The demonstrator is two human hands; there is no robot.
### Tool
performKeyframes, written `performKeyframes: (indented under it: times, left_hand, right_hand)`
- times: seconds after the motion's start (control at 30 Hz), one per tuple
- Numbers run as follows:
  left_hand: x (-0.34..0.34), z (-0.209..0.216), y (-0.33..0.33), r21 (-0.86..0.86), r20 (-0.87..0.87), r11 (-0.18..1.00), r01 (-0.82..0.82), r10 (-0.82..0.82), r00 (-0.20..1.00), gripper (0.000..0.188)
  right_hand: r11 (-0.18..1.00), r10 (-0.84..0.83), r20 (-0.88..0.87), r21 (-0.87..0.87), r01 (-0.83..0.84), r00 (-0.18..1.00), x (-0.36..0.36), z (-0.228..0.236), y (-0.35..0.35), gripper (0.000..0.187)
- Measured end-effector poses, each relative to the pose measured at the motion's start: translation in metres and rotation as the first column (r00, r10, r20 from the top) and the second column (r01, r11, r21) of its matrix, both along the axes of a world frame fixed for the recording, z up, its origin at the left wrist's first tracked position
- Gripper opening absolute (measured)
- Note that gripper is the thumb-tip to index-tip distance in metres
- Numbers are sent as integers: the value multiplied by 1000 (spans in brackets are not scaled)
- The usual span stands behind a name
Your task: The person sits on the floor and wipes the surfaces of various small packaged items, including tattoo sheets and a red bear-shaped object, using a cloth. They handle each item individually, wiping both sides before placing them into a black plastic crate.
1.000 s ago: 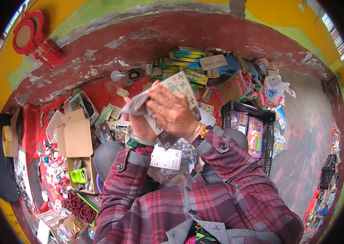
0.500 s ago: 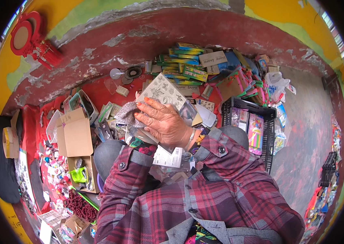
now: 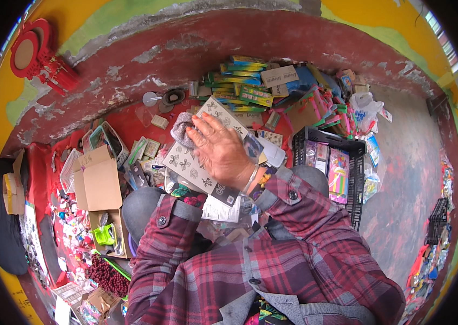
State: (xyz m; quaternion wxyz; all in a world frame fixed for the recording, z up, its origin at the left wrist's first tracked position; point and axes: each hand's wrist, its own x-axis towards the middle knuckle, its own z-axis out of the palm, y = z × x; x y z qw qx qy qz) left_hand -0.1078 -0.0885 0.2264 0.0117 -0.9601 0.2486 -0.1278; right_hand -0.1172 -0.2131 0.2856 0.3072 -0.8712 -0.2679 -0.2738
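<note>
A flat pale booklet or sheet (image 3: 184, 164) printed with dark drawings of butterflies and plants lies tilted in front of my knees. My right hand (image 3: 220, 150), palm down with a bracelet at the wrist, reaches over it. Bunched under those fingers is a greyish-purple knitted cloth (image 3: 182, 130), pressed at the printed piece's upper left edge. My left forearm goes up to the lower edge of the same piece, where a flowered cuff (image 3: 188, 194) shows. The left hand itself is hidden beneath it. A white printed card (image 3: 221, 209) lies below, by my lap.
To the right stands a black plastic crate (image 3: 356, 162) with colourful packets. An open cardboard box (image 3: 98, 184) sits at the left, near white baskets (image 3: 70, 170). Stacked yellow-green boxes (image 3: 237, 81) rest against the far wall. Small goods cover the red cloth.
My right hand and the cloth have moved slightly away from me, up the printed piece. More of its surface now shows, including the dark lower corner.
</note>
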Motion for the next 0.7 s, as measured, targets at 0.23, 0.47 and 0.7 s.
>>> performKeyframes:
  times: [0.23,0.47,0.7]
  left_hand:
    - [8,-16,9,-428,-306,904,9,-155,939,59]
    - [18,-15,14,-659,-116,-401,-636,-782,613,58]
    - [21,-30,18,-478,42,-560,-677,-784,619,57]
  right_hand:
    - [950,-279,-72,126,286,958,42,-16,-40,32]
    - [830,-390,-32,421,366,920,28,18,-59,28]
    - [967,254,-139,23,-253,957,-30,9,9,38]
